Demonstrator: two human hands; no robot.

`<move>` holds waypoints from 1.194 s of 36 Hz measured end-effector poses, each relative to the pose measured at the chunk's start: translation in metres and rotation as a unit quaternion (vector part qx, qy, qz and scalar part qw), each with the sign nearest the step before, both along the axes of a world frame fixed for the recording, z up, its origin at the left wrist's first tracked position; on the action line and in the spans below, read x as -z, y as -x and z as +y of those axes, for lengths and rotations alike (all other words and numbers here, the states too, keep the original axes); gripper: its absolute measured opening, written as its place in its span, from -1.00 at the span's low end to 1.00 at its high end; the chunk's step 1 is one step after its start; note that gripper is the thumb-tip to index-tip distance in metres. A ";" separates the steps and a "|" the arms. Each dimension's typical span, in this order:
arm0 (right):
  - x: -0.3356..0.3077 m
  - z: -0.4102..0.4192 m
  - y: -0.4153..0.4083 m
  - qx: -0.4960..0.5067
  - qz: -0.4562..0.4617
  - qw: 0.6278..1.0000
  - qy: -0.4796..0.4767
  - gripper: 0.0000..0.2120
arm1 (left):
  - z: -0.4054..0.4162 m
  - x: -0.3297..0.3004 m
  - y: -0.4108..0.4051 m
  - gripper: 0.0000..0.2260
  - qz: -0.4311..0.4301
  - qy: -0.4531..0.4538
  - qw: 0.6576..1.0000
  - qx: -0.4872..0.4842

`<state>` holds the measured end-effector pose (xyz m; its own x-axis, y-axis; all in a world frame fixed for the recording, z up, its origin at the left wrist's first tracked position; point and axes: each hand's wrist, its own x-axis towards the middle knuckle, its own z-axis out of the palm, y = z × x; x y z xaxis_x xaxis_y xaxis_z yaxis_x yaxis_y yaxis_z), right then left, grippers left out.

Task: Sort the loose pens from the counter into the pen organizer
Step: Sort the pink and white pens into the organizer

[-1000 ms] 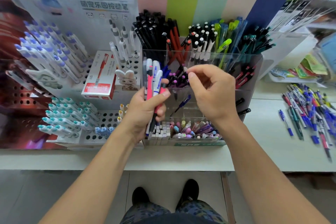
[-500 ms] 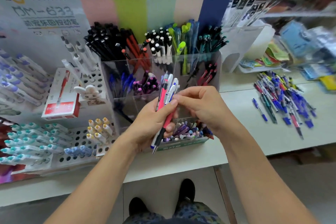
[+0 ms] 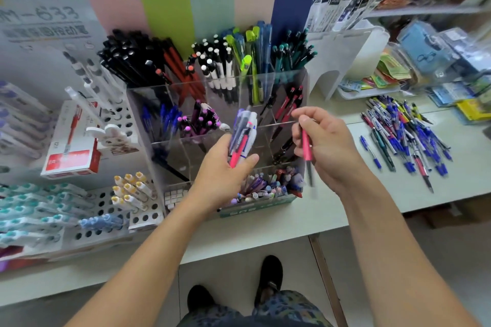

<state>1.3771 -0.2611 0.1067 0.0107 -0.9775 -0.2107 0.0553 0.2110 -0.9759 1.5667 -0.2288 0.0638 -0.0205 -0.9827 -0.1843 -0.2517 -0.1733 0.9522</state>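
In front of the clear pen organizer (image 3: 299,79), the left hand (image 3: 221,175) grips a bundle of pens (image 3: 243,134) upright, while the right hand (image 3: 322,146) pinches a single pink pen (image 3: 306,145), tip down, just beside it. On the tabletop (image 3: 451,188) to the right lies a pile of loose pens (image 3: 406,141).

**What the person wears**

Both forearms are bare, with no sleeves in view, and no watch, ring or bracelet shows on the left hand (image 3: 225,175) or the right hand (image 3: 322,150). At the near edge, the legs are covered by trousers (image 3: 255,310) of a dark fabric with a blue, grey and yellowish pattern. On the feet are black shoes (image 3: 268,279), rounded at the toe, standing on the grey floor.
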 end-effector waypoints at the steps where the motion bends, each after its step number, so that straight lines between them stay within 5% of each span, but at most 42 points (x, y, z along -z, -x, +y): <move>1: -0.001 0.001 -0.002 -0.019 0.023 0.999 0.012 -0.82 | -0.001 0.001 0.002 -0.88 -0.054 0.029 0.998 0.002; 5: 0.000 0.004 -0.021 -0.090 0.094 0.991 0.037 -0.88 | -0.004 0.002 0.010 -0.82 -0.168 0.078 0.983 -0.009; 9: 0.012 0.001 -0.030 -0.059 0.223 0.970 0.075 -0.79 | -0.004 0.003 0.018 -0.85 -0.175 0.090 0.980 -0.018; 14: 0.011 -0.001 -0.031 -0.073 0.026 0.997 -0.032 -0.80 | -0.007 0.004 0.019 -0.77 -0.042 0.023 0.999 0.008; 24: 0.009 -0.006 -0.027 -0.066 0.070 0.995 -0.016 -0.88 | -0.004 0.006 0.014 -0.57 -0.010 0.061 0.998 0.021; 28: 0.012 -0.009 -0.026 -0.052 0.082 0.995 -0.032 -0.89 | -0.004 -0.001 0.019 -0.70 0.061 0.008 0.998 -0.019; 36: 0.004 -0.009 -0.031 -0.011 -0.093 0.995 -0.037 -0.85 | -0.015 -0.012 0.025 -0.80 0.316 -0.106 0.942 -0.037; 43: -0.001 -0.028 -0.020 0.181 -0.114 0.976 0.026 -0.90 | -0.015 -0.006 0.020 -0.85 0.327 -0.127 0.937 -0.008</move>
